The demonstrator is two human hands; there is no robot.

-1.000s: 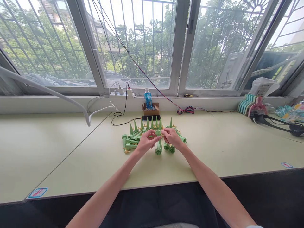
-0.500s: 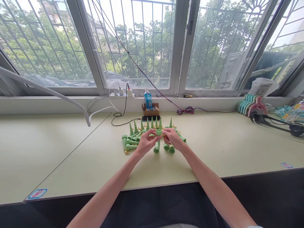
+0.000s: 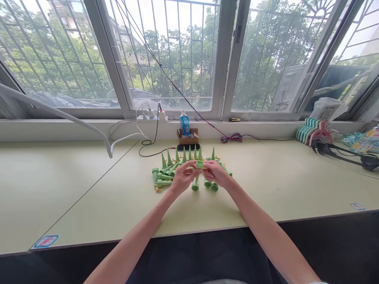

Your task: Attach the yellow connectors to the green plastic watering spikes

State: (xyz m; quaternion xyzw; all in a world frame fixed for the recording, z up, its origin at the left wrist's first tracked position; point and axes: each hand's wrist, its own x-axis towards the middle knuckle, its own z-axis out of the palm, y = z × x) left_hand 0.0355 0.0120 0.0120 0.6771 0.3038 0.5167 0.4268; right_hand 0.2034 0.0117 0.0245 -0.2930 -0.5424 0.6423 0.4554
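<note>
A heap of green cone-shaped plastic spikes (image 3: 166,175) with small yellow fittings lies in the middle of the pale green table (image 3: 89,189); a row of them (image 3: 189,154) stands upright behind. My left hand (image 3: 183,178) and my right hand (image 3: 215,173) meet above the heap, both pinching one green spike (image 3: 199,164) held with its round open end up. More spikes (image 3: 211,184) lie under my right hand.
On the sill side stand a blue water bottle (image 3: 184,123), a small cardboard box (image 3: 188,138) and a dark phone (image 3: 186,147). Cables (image 3: 148,146) run from a power strip. A white tube (image 3: 74,118) crosses the left. Hangers (image 3: 310,130) and a black strap (image 3: 349,152) sit right.
The green spike between my fingers has been turned from pointing down to open end up and lifted slightly. Both hands stayed over the heap.
</note>
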